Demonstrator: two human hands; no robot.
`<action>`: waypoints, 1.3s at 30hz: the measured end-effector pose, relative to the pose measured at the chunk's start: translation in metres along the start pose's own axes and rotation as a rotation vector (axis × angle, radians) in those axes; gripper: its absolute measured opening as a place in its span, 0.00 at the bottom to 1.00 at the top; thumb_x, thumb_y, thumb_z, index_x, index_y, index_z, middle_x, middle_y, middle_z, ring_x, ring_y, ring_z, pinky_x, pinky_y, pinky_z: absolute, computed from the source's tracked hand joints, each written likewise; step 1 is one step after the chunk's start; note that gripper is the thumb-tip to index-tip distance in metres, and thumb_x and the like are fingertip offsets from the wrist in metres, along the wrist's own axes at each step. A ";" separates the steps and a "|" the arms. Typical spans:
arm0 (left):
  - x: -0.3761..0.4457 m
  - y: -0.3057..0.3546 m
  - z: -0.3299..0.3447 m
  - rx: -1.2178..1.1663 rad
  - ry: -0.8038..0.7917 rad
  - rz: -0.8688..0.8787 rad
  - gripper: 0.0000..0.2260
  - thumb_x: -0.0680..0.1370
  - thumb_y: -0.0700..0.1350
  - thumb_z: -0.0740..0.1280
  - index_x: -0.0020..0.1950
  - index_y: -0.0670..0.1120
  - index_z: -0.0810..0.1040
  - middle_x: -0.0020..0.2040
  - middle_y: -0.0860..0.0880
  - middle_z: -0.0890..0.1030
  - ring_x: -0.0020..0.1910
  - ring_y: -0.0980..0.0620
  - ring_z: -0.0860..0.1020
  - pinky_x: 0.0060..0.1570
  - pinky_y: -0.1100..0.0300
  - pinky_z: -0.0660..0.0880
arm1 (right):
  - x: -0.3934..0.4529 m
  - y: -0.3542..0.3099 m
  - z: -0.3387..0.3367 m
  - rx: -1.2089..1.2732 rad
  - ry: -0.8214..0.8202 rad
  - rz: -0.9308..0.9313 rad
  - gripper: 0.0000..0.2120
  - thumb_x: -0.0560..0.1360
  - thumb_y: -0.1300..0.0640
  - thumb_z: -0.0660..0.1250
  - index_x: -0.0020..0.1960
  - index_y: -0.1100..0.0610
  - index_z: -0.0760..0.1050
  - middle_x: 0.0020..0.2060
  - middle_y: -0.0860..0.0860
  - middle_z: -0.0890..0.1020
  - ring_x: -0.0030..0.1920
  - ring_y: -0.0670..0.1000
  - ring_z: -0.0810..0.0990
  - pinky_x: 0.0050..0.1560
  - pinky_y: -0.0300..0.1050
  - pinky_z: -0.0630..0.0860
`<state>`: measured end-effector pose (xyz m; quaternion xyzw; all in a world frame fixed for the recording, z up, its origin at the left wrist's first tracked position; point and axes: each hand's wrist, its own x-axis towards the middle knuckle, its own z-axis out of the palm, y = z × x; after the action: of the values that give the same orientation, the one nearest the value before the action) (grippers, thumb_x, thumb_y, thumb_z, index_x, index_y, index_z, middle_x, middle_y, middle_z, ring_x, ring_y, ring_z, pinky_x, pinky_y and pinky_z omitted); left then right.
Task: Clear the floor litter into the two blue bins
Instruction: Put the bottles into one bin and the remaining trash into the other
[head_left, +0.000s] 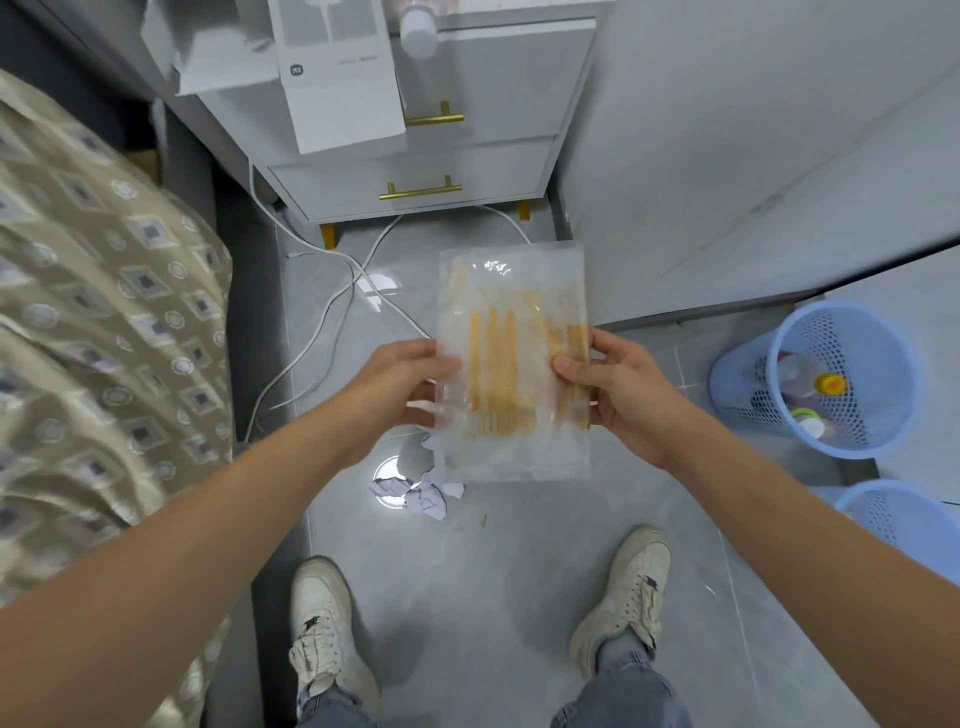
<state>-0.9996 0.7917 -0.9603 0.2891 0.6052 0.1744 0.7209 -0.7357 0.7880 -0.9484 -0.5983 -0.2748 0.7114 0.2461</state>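
My left hand (402, 382) and right hand (621, 395) both pinching the clear plastic packet (511, 358) above crumpled paper (415, 491); blue bins (836, 379) nearby

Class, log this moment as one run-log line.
both hands: left hand and right hand grip clear packet | crumpled paper on floor | blue bins right
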 end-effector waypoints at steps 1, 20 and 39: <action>-0.004 -0.003 0.004 0.017 0.002 0.046 0.14 0.78 0.46 0.71 0.58 0.38 0.80 0.46 0.42 0.82 0.44 0.43 0.80 0.45 0.48 0.79 | -0.001 0.002 0.001 0.000 0.004 0.000 0.12 0.77 0.61 0.72 0.60 0.57 0.81 0.48 0.56 0.86 0.44 0.54 0.84 0.56 0.65 0.78; -0.016 0.007 0.003 -0.140 0.012 0.161 0.15 0.80 0.45 0.59 0.55 0.42 0.85 0.52 0.42 0.79 0.50 0.43 0.75 0.47 0.50 0.75 | -0.018 0.003 -0.009 0.152 -0.180 0.001 0.18 0.79 0.50 0.64 0.59 0.61 0.82 0.54 0.57 0.85 0.50 0.54 0.84 0.47 0.50 0.83; 0.001 0.015 0.149 0.412 -0.023 0.409 0.10 0.77 0.40 0.74 0.50 0.49 0.75 0.49 0.38 0.80 0.44 0.40 0.81 0.35 0.52 0.79 | -0.090 0.082 -0.077 0.132 0.645 -0.276 0.13 0.71 0.69 0.76 0.42 0.54 0.76 0.39 0.52 0.82 0.38 0.50 0.80 0.44 0.50 0.77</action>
<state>-0.8529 0.7728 -0.9366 0.5474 0.5485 0.1865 0.6039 -0.6465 0.6749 -0.9503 -0.7323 -0.2145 0.4621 0.4519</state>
